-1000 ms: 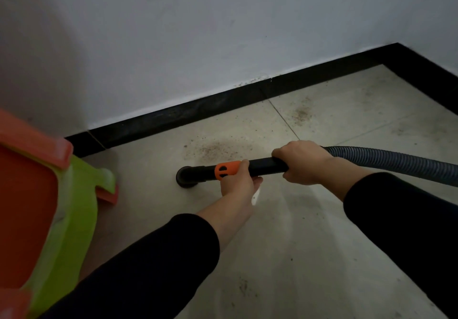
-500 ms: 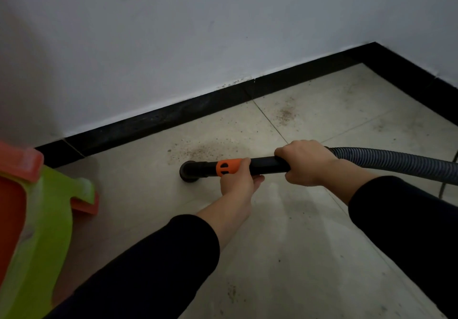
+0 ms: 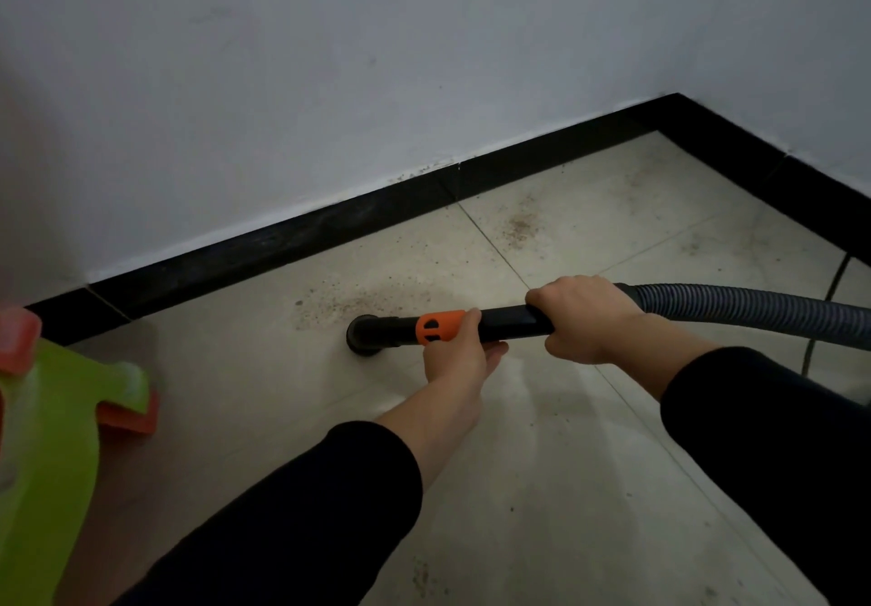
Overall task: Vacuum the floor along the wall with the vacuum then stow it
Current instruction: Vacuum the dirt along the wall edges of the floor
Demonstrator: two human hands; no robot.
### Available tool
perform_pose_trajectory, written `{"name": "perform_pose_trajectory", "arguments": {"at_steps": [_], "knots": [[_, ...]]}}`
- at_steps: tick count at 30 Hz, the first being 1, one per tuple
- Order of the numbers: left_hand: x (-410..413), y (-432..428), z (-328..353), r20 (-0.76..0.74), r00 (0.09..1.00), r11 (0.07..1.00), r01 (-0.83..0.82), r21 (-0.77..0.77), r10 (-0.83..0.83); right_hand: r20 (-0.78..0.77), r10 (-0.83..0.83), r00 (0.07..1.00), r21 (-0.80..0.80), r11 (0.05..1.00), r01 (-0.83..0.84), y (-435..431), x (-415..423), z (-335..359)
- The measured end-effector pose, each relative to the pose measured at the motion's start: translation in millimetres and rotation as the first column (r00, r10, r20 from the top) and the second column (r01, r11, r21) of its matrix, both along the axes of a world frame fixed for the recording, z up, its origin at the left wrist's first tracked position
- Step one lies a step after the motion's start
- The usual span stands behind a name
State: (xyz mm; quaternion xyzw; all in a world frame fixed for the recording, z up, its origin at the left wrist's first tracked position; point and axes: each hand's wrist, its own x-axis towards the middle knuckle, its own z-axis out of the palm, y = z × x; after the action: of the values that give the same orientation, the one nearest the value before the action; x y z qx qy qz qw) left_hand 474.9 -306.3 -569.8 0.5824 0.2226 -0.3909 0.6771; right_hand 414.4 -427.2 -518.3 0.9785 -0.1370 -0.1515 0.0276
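Observation:
The vacuum's black wand (image 3: 511,322) lies almost level above the tiled floor, its round nozzle (image 3: 364,336) touching down beside a patch of brown dirt (image 3: 351,299). My left hand (image 3: 455,348) holds the wand from below at its orange collar (image 3: 437,326). My right hand (image 3: 582,318) grips the wand's rear end from above, where the grey ribbed hose (image 3: 749,311) joins and runs off to the right. A second dirt patch (image 3: 518,228) lies farther along the black skirting (image 3: 377,209).
A white wall (image 3: 330,63) meets another wall in a corner at the upper right. A green and orange plastic stool (image 3: 56,417) stands at the left edge. A thin black cable (image 3: 829,294) crosses the floor at the right.
The view has swung right, so the stool has slid toward the left edge. The nozzle has shifted slightly right along the dirt patch. Both hands keep their hold.

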Motion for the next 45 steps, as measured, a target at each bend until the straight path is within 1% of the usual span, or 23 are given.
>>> {"name": "perform_pose_trajectory", "arguments": {"at_steps": [16, 24, 31, 45], "knots": [[-36, -46, -6, -0.02, 0.998, 0.997, 0.059, -0.059, -0.06, 0.037, -0.153, 0.987, -0.015, 0.988, 0.154, -34, -48, -3], [-41, -61, -6, -0.02, 0.998, 0.993, 0.06, -0.097, -0.063, 0.023, -0.127, 0.992, -0.061, 0.99, 0.128, -43, -51, 2], [-41, -70, -4, -0.01, 0.996, 0.99, 0.088, -0.11, -0.089, 0.002, -0.151, 0.988, -0.076, 0.986, 0.151, -52, -51, 4], [-19, -73, -8, 0.048, 0.993, 0.989, 0.115, -0.089, -0.111, 0.023, -0.132, 0.991, -0.107, 0.985, 0.134, -52, -32, 0]]}}
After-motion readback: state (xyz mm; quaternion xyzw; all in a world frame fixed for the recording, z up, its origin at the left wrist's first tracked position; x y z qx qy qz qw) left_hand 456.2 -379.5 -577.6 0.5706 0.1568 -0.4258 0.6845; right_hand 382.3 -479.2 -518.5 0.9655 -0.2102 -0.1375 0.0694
